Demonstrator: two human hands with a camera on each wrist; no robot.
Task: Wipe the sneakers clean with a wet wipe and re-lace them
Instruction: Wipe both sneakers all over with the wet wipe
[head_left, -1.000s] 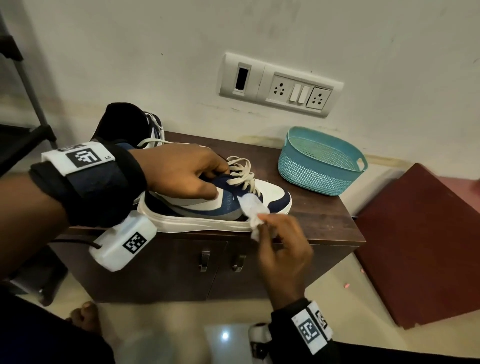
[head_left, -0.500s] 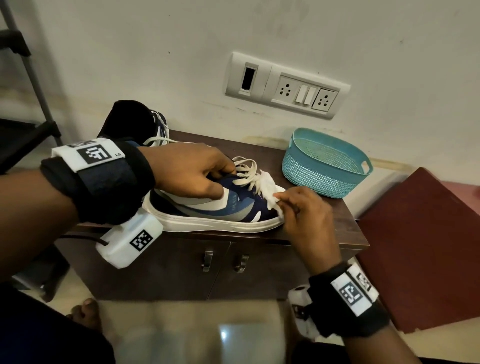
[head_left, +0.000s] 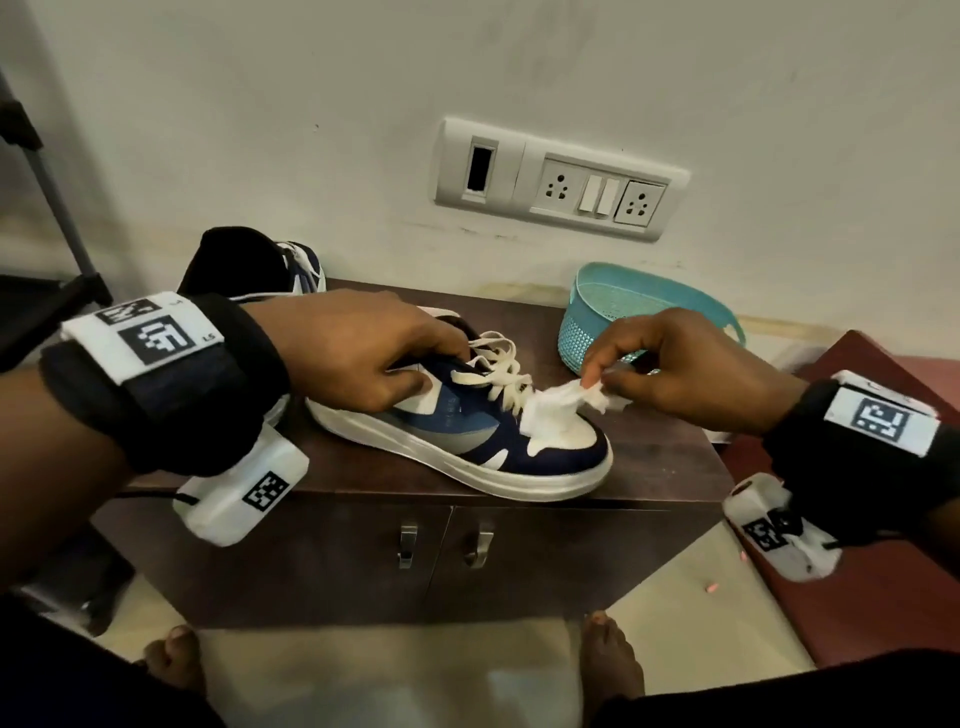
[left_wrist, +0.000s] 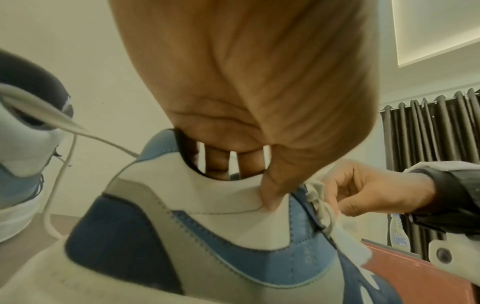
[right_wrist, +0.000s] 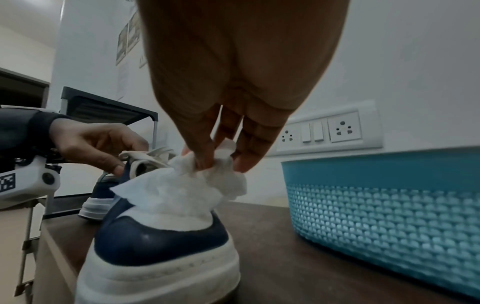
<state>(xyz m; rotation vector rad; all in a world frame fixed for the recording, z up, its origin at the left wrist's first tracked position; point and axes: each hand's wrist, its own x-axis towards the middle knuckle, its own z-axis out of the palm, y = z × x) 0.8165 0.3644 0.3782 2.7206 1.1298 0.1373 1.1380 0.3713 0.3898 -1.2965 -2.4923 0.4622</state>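
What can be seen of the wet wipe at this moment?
The wet wipe is a white, thin, soft-looking sheet, crumpled and bunched at one end. The right hand pinches that bunched end between thumb and fingertips, while the looser part drapes down onto the white toe panel of the near sneaker, just in front of the laces. It is only partly unfolded, with one flat corner sticking out toward the laces. Whether it is damp or dirty cannot be told.

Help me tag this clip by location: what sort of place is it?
Probably a room in a home. A low wooden cabinet stands against a painted wall with a switch-and-socket panel; dark curtains hang nearby, and a teal plastic basket sits on the cabinet.
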